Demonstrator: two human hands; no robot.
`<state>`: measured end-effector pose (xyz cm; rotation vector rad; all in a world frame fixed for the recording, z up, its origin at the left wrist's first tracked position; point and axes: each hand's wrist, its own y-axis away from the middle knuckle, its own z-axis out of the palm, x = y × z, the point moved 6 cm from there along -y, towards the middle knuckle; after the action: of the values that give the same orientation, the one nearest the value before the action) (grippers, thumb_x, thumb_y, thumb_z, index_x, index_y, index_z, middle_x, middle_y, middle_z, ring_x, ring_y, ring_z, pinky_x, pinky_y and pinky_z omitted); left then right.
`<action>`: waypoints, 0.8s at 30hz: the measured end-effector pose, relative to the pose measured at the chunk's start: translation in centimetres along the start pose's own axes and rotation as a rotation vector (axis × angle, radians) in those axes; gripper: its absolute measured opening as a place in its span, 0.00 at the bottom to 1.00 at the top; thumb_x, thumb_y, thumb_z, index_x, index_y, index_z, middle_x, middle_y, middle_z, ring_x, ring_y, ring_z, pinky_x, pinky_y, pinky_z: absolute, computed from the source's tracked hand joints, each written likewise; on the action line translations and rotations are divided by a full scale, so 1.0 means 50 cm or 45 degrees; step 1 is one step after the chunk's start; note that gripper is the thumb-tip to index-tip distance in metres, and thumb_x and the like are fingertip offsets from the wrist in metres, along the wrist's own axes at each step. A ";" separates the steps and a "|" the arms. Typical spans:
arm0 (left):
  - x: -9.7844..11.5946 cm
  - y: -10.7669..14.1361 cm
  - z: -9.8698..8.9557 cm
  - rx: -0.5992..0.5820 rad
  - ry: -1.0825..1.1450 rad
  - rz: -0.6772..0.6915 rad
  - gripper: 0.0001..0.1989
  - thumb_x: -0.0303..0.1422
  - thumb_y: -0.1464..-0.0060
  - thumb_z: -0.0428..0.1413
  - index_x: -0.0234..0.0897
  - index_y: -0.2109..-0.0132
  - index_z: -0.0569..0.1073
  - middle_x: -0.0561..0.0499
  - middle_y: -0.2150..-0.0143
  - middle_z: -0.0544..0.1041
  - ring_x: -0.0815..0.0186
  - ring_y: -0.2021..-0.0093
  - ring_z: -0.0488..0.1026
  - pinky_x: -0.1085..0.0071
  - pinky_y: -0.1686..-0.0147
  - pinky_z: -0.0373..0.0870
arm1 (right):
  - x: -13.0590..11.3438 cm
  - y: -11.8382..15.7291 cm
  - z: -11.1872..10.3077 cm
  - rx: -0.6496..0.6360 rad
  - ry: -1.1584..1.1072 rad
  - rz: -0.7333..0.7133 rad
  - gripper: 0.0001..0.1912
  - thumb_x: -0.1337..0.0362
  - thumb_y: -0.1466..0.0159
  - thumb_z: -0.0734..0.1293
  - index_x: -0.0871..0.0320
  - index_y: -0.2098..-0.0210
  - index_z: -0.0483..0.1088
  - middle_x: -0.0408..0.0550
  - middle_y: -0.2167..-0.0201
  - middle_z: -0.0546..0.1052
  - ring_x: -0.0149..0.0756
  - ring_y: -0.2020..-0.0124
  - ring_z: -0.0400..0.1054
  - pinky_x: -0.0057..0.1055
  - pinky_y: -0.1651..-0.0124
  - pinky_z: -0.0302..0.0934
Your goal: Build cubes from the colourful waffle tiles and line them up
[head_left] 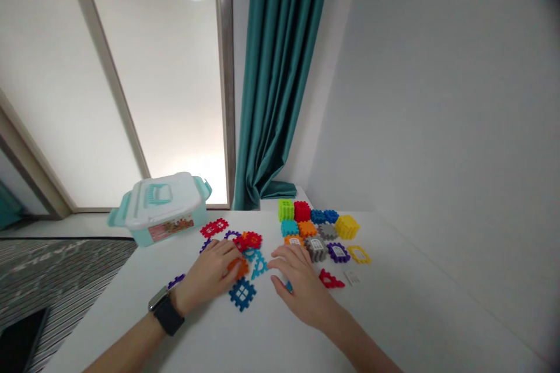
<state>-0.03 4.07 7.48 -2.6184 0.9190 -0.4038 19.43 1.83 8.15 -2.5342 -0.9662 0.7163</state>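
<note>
My left hand (211, 271) rests over the loose flat pieces, its fingertips on an orange piece (242, 268). Red pieces (250, 240) lie just beyond those fingers, and a dark blue window piece (242, 294) is below them. My right hand (296, 282) has its fingers apart, with a bit of blue showing under it; whether it grips that is hidden. Light blue pieces (259, 264) lie between the hands. Past my right fingers sit stacks: orange (294, 240), grey (316, 249), green (286, 210), red (301, 211) and yellow (347, 227).
A teal box with a white lid (168, 201) stands at the table's back left. Right of my right hand lie a red triangular piece (331, 280), a purple frame (338, 252) and a yellow frame (359, 254). A wall borders the white table (245, 344) on the right.
</note>
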 end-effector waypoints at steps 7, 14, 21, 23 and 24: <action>-0.111 0.065 -0.013 0.166 -0.001 -0.244 0.09 0.30 0.36 0.50 0.39 0.60 0.75 0.46 0.60 0.79 0.57 0.57 0.75 0.63 0.58 0.69 | -0.062 -0.044 0.085 -0.275 -0.010 -0.104 0.09 0.68 0.34 0.67 0.52 0.54 0.72 0.48 0.55 0.76 0.45 0.50 0.68 0.44 0.46 0.62; -0.156 0.090 -0.020 0.157 -0.007 -0.376 0.08 0.32 0.39 0.53 0.41 0.56 0.75 0.46 0.54 0.78 0.56 0.53 0.74 0.61 0.53 0.70 | -0.079 -0.023 0.134 -0.235 -0.139 -0.098 0.16 0.72 0.36 0.66 0.50 0.51 0.71 0.48 0.47 0.74 0.44 0.46 0.67 0.44 0.42 0.63; -0.166 0.098 -0.002 0.057 -0.045 -0.465 0.11 0.31 0.41 0.54 0.40 0.52 0.74 0.42 0.49 0.74 0.54 0.50 0.72 0.57 0.51 0.69 | -0.068 0.000 0.126 -0.212 -0.291 -0.019 0.19 0.74 0.35 0.63 0.49 0.49 0.71 0.48 0.49 0.75 0.44 0.45 0.68 0.44 0.40 0.63; -0.169 0.099 0.002 0.045 -0.047 -0.475 0.10 0.31 0.41 0.54 0.40 0.53 0.74 0.43 0.50 0.75 0.54 0.50 0.71 0.57 0.50 0.69 | -0.063 0.003 0.123 -0.190 -0.299 -0.017 0.19 0.74 0.36 0.62 0.49 0.50 0.71 0.49 0.49 0.75 0.44 0.45 0.68 0.44 0.41 0.64; -0.171 0.099 0.004 0.038 -0.048 -0.473 0.09 0.31 0.41 0.54 0.40 0.54 0.74 0.44 0.51 0.75 0.54 0.50 0.71 0.57 0.50 0.69 | -0.061 0.004 0.122 -0.181 -0.302 -0.014 0.18 0.74 0.36 0.62 0.49 0.50 0.71 0.49 0.49 0.75 0.44 0.45 0.68 0.44 0.41 0.64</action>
<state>-9.08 5.96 4.02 -2.7571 0.4061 -0.4520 14.11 0.37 4.09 -2.6040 -1.1444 0.9952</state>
